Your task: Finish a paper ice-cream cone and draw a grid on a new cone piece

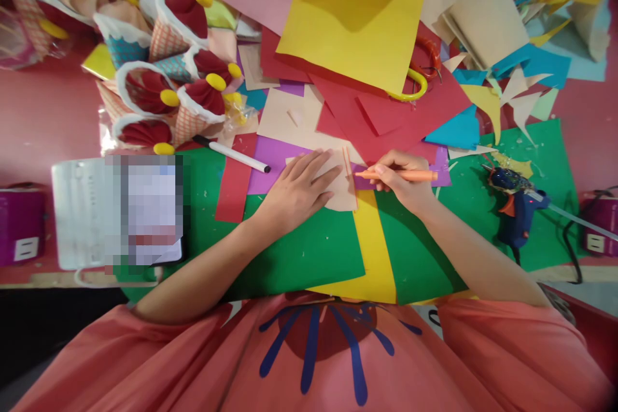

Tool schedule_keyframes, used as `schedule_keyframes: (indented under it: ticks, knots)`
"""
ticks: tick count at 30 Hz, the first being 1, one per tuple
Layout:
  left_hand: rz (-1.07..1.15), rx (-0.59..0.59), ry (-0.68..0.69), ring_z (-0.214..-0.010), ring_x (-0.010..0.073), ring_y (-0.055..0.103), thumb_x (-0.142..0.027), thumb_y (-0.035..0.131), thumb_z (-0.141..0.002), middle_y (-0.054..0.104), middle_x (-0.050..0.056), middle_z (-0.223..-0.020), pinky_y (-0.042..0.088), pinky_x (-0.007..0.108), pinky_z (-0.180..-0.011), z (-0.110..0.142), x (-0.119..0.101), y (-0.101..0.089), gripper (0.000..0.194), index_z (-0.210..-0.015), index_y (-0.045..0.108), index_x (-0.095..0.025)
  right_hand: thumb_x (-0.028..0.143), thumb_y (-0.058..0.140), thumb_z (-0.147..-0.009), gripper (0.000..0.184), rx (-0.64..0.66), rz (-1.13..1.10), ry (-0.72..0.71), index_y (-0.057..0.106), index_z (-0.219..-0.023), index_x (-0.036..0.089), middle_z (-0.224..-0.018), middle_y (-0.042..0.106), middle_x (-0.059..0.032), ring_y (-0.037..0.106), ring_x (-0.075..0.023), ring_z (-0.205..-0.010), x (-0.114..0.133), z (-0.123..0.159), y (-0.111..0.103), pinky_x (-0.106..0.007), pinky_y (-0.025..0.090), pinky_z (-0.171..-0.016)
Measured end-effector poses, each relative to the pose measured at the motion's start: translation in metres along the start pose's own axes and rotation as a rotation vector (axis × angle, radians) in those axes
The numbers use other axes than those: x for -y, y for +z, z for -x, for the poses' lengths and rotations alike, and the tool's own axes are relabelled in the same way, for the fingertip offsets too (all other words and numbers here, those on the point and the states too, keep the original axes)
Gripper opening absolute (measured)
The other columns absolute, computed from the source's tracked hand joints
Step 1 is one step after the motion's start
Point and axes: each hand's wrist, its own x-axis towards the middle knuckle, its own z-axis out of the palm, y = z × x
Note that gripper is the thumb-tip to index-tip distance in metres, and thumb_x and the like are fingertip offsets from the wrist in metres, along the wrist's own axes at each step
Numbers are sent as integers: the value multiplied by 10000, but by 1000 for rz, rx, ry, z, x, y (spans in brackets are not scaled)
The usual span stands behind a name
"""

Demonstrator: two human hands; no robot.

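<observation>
My left hand (304, 187) lies flat with its fingers stretched over a small piece of cream felt (342, 198). Along the felt's right side runs an orange line. In my right hand (403, 183) is an orange marker (419, 175), gripped between thumb and fingers, its tip pointing left at the felt's right edge. Whether the tip touches the felt I cannot tell. Purple felt (263, 148) shows beneath, on both sides of the cream piece. Left of my left hand rest a white marker with a black cap (236, 156) and a red felt strip (236, 187).
Felt cones with yellow discs (168, 98) crowd the upper left. Scissors with a yellow handle (416, 87) lie partly under a yellow sheet (357, 6). A blue glue gun (516, 215) with its cord is at right. A phone (154, 212) sits at left on green felt (299, 257).
</observation>
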Motion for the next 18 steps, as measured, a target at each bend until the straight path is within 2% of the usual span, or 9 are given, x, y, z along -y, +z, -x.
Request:
schedule_keyframes:
  ticks: [5,12,18]
  knots:
    - [14,-11,73,-1303,281,524,-229,438,-992,578,139,-1382,459,486,-1077,-2,0,-1,347,-1311,565,-180,337,616,-853,217,58,90,-40,625,-711,174,-588,613,23,538,-79,-502,-4,0,-1,-220,396,-487]
    - [67,-2,75,-1325,276,505,-240,449,-990,563,133,-1398,439,512,-1100,-3,0,-3,356,-1330,548,-204,407,599,-870,280,91,186,-27,607,-712,176,-554,576,31,469,-76,-481,-3,-2,0,-226,337,-475]
    - [73,-2,71,-1328,281,502,-249,448,-991,565,136,-1396,442,516,-1098,-2,0,-3,353,-1323,559,-200,411,593,-865,290,112,207,-56,605,-698,173,-566,587,25,474,-77,-496,-2,-2,0,-226,330,-481]
